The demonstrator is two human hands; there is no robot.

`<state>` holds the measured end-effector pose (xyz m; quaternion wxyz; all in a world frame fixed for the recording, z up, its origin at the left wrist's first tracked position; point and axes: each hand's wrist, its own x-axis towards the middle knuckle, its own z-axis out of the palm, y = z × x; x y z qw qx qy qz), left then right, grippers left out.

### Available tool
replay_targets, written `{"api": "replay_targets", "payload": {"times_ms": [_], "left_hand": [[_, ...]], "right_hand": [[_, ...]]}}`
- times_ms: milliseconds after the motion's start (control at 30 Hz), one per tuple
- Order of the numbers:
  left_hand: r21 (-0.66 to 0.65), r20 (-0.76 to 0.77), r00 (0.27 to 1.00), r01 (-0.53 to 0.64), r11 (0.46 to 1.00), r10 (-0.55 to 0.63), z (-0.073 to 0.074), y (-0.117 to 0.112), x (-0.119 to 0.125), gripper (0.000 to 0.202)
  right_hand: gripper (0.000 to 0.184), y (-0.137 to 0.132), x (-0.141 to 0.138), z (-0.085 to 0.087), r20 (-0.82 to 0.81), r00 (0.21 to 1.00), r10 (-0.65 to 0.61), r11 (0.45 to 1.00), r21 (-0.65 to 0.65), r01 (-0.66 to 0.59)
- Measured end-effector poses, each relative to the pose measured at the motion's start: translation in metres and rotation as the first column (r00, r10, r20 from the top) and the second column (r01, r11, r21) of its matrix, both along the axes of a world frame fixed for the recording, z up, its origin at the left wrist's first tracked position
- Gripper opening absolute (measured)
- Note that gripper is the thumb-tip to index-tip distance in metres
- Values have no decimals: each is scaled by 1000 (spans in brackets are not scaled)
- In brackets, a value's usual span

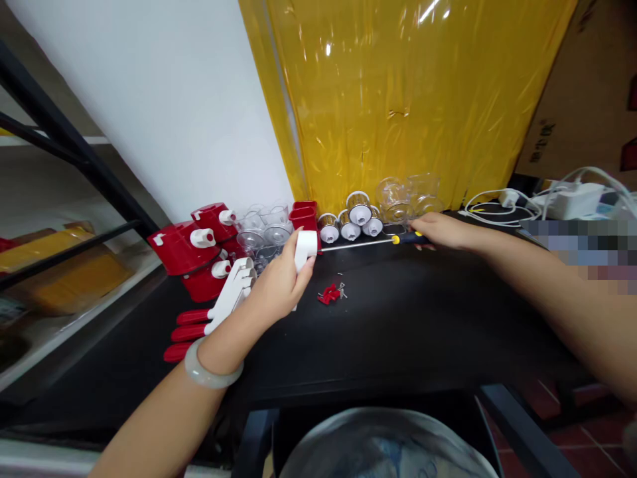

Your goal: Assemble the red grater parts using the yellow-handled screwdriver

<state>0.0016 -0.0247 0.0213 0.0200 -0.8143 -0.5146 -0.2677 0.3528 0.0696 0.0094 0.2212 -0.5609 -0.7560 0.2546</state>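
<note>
My left hand [281, 282] is closed around a white plastic part [305, 247], holding it up over the black table. The rest of that part is hidden behind my fingers. In my right hand [438, 231] is a screwdriver [355, 245] with a black and yellow handle, its long shaft level and pointing left. Its tip meets the side of the white part or lies just beside it; I cannot tell whether it sits on a screw. Below the shaft, small red plastic pieces [328, 294] and several loose screws [342, 290] lie on the table.
Red housings [179, 249], white arms with red grips [192, 332] and clear plastic cups [263, 226] stand at left. Along the back are red hoppers [303, 216], drum-shaped pieces [359, 208] and more clear containers [423, 192]. White cables [490, 207] lie at right on the black table [398, 338].
</note>
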Motion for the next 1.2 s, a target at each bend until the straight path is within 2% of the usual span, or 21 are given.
{"api": "replay_targets", "payload": {"times_ms": [100,200,300,433,500,667,733,767,800,867,967,1033,1100,1200], "left_hand": [[-35,87,996,1,999,2,-3,6,-3,57],[-97,175,985,19,995,-2,-5,9,-4,50],[-158,268,963,58,986,-14,-6,10,-3,40],[-278,412,911,107,955,18,-10,10,0,31],[-376,493,867,139,916,70,-12,10,2,31],[-602,618,747,248,759,245,-9,7,9,33],[-641,616,731,250,726,293,-7,5,11,33],[-647,610,733,243,722,300,-6,4,12,33],[-644,602,743,233,729,294,-6,3,12,34],[-596,564,791,190,780,238,-7,1,12,34],[-435,401,911,96,895,97,-7,-1,10,33],[-314,254,967,52,948,31,-5,-3,9,36],[-217,140,990,24,976,7,-2,-5,9,44],[-119,38,999,-11,993,16,1,-7,9,54]], "right_hand": [[58,-4,-5,2,72,995,-73,983,174,59],[54,-9,-10,5,107,985,-137,929,358,90],[50,-13,-10,5,144,968,-205,828,554,92],[50,-17,-3,4,162,941,-298,652,754,77],[48,-21,3,5,153,939,-307,578,814,56],[43,-29,7,10,123,940,-319,426,904,26],[42,-30,5,12,93,953,-290,403,915,33],[42,-29,3,14,74,962,-261,425,904,46],[42,-28,2,15,49,972,-228,471,880,66],[40,-24,-1,19,-39,986,-164,612,779,133],[34,-17,-2,23,-264,957,-118,854,464,234],[32,-12,-1,23,-386,914,-124,960,187,209],[32,-10,1,20,-409,902,-139,990,-67,122],[38,-7,3,12,-247,963,-105,948,-317,22]]}}
